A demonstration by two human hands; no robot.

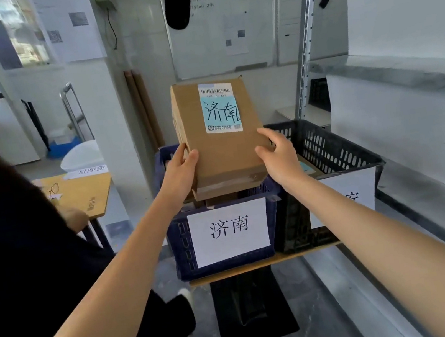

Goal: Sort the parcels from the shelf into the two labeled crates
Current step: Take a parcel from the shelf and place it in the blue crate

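- head view: we hold a cardboard parcel up over the blue crate, its top leaning away from us and its labelled face turned to the camera.
- our left hand grips the parcel's lower left edge, thumb on the front face and fingers curled round the side.
- our right hand clasps the lower right edge the same way, thumb laid on the front and fingers wrapped round the side.
- a sticker on the parcel carries a barcode and the handwritten characters 济南 on a teal patch.
- the blue crate wears a white paper sign printed 济南. brown cardboard shows inside it, right under the parcel's lower end; we cannot tell whether the two touch.
- just beside it on the right stands the black crate. our right forearm hides most of its white sign, and a box with a teal patch lies inside.
- both crates sit on a wooden worktop over a dark pedestal.
- a grey metal shelf runs along the right, and a whiteboard hangs on the wall behind.
- at the left edge is a person in dark clothing, near a smaller worktop where a pair of glasses lies.
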